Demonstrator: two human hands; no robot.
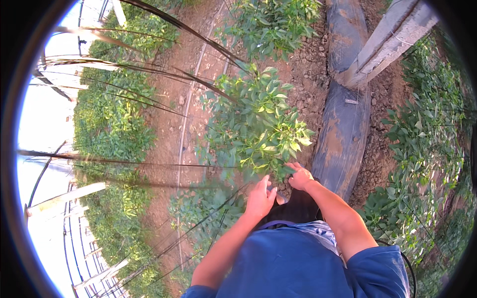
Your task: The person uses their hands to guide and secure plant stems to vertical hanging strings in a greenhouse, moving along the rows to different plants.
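A leafy green plant (266,138), which looks like a pepper plant, stands in front of me, its pale upper leaves in sunlight. My left hand (262,197) is at the plant's near edge with thumb and fingers apart, and nothing shows between them. At the near right side of the same plant, my right hand (299,176) touches a dark green leaf (287,170) with its fingertips; whether they close on it or on a stem behind cannot be told. Dark strings (208,83) run from the left to the plant's top.
To the right a concrete post (384,44) rises from a strip of dark plastic film (339,138) with soil on it. Plant rows (428,149) line the right and left sides. A thin pale hose or line (186,111) lies along the soil path on the left.
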